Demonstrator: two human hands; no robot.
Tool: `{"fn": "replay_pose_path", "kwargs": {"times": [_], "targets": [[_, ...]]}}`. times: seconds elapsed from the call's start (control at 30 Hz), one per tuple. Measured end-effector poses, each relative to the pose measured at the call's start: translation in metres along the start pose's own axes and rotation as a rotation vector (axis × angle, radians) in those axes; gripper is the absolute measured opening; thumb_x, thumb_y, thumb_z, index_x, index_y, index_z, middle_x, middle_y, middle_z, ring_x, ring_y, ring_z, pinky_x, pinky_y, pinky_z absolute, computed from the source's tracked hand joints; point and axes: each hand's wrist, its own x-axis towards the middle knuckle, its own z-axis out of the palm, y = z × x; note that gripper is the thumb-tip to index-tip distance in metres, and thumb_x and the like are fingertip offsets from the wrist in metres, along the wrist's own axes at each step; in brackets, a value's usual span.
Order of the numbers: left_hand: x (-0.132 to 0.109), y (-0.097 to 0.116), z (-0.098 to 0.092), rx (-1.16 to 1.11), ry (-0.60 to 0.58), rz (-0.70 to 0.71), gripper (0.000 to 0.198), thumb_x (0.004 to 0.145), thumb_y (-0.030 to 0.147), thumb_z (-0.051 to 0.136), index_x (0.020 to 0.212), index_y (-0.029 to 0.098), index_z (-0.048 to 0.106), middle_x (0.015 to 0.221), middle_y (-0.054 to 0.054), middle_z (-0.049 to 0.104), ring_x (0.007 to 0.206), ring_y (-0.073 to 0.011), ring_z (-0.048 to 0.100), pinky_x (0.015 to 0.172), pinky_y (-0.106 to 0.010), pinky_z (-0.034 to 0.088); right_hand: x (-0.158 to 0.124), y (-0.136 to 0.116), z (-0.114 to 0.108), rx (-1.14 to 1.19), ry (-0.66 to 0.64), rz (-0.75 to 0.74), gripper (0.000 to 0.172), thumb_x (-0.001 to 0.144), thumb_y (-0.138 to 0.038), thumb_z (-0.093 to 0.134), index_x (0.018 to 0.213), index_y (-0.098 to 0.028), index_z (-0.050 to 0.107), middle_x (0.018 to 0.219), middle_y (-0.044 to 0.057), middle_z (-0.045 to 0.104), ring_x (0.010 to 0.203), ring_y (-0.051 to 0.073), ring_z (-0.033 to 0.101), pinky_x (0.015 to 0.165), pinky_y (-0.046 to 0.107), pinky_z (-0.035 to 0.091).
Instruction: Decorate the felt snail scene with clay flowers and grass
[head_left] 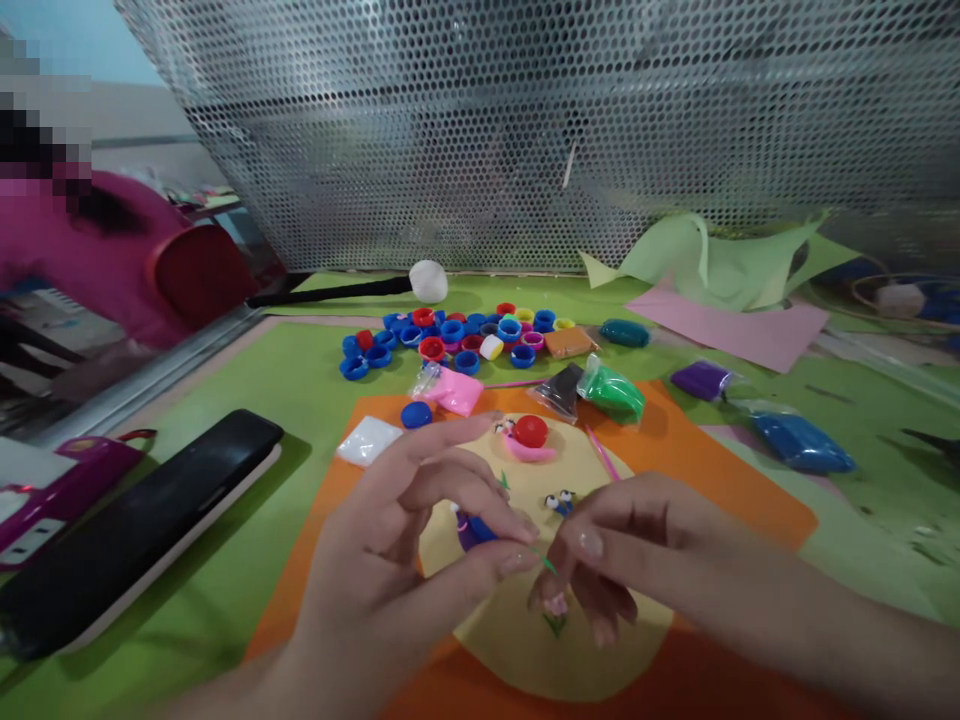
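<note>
Left hand (382, 540) (half curled) pinches a green sliver (547, 563).

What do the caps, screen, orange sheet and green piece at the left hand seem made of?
Caps: probably glossy plastic; light glints on their rims.
Screen: likely metal, with a grey sheen and round holes.
Orange sheet: probably matte paper or card; it lies flat, even-coloured.
Green piece: perhaps clay or paper, being thin; too small to judge finish.

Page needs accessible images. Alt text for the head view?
A person's left hand pinches a thin green strip, right hand close beside it, above a pale yellow disc on orange paper. On the disc sits a pink snail-like figure with a red cap; colored caps and packets lie behind.
</note>
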Motion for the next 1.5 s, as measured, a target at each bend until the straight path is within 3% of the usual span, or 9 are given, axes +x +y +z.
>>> {"fn": "replay_pose_path", "kwargs": {"times": [0.17,0.33,0.5,0.67,0.73,0.93,1.03,1.23,1.5], "targets": [[-0.001,0.0,0.001,-0.003,-0.013,-0.037,0.048,0.072,0.015,0.068,0.112,0.033,0.049,0.069,0.008,0.066,0.078,-0.0122,0.057,0.079,-0.024,0.045,0.001,-0.003,0.007,-0.112,0.103,0.08,0.019,0.068,-0.038,0.07,0.067,-0.019,0.068,0.058,-0.002,0.059,0.054,0.009,0.05,0.054,0.021,0.039],[0.003,0.002,0.0,0.003,0.009,-0.068,0.044,0.072,0.015,0.068,0.109,0.031,0.05,0.068,0.008,0.066,0.075,-0.0118,0.058,0.075,-0.023,0.046,-0.003,-0.01,0.002,-0.346,0.106,-0.081,0.026,0.081,-0.038,0.053,0.07,-0.018,0.066,0.064,0.002,0.065,0.06,0.013,0.054,0.056,0.024,0.042],[0.015,0.002,-0.006,0.096,0.012,-0.097,0.039,0.074,0.018,0.067,0.108,0.029,0.05,0.069,0.007,0.066,0.077,-0.0123,0.059,0.078,-0.024,0.046,0.006,-0.002,-0.031,-0.488,0.52,-0.367,0.042,0.091,-0.041,0.034,0.074,-0.018,0.065,0.062,0.002,0.06,0.06,0.013,0.055,0.056,0.025,0.043],[0.033,0.0,-0.005,0.399,-0.087,-0.125,0.014,0.072,0.027,0.067,0.085,0.026,0.061,0.077,0.003,0.066,0.096,-0.0195,0.057,0.09,-0.034,0.04,0.02,0.021,-0.06,-0.754,0.704,-0.581,0.04,0.093,-0.029,0.031,0.075,-0.016,0.064,0.065,0.004,0.061,0.06,0.013,0.055,0.057,0.026,0.042],[0.042,-0.004,0.0,0.526,-0.164,-0.13,0.007,0.072,0.029,0.067,0.075,0.024,0.062,0.086,0.0,0.067,0.105,-0.0231,0.053,0.094,-0.038,0.037,0.022,0.028,-0.064,-0.862,0.709,-0.658,0.039,0.093,-0.023,0.03,0.075,-0.015,0.063,0.063,0.004,0.06,0.061,0.013,0.055,0.059,0.027,0.042],[0.063,-0.025,0.01,0.518,-0.361,-0.113,0.011,0.076,0.024,0.064,0.087,0.023,0.061,0.079,0.001,0.068,0.093,-0.0177,0.061,0.09,-0.032,0.042,0.024,0.033,-0.066,-1.072,0.624,-0.84,0.033,0.088,-0.018,0.035,0.069,-0.012,0.062,0.061,0.005,0.061,0.061,0.017,0.053,0.063,0.034,0.037],[0.064,-0.033,0.005,0.609,-0.308,-0.083,0.007,0.074,0.027,0.065,0.071,0.022,0.062,0.094,-0.002,0.066,0.101,-0.0209,0.057,0.092,-0.033,0.04,0.027,0.033,-0.068,-1.203,0.58,-0.884,0.033,0.086,-0.015,0.036,0.066,-0.013,0.062,0.061,0.005,0.062,0.063,0.018,0.052,0.064,0.035,0.035],[0.058,-0.044,0.002,0.538,-0.255,-0.206,0.034,0.074,0.026,0.065,0.106,0.025,0.053,0.073,0.002,0.067,0.079,-0.018,0.062,0.085,-0.034,0.042,0.027,0.034,-0.072,-1.201,0.593,-0.867,0.031,0.085,-0.016,0.037,0.067,-0.014,0.062,0.062,0.005,0.062,0.067,0.019,0.052,0.067,0.036,0.036],[0.055,-0.044,0.007,0.53,-0.214,-0.205,0.022,0.072,0.025,0.067,0.094,0.026,0.062,0.077,0.002,0.067,0.083,-0.0179,0.062,0.087,-0.032,0.043,0.028,0.033,-0.073,-1.201,0.58,-0.831,0.031,0.086,-0.016,0.036,0.067,-0.015,0.061,0.061,0.005,0.062,0.069,0.019,0.052,0.068,0.037,0.038]]}}
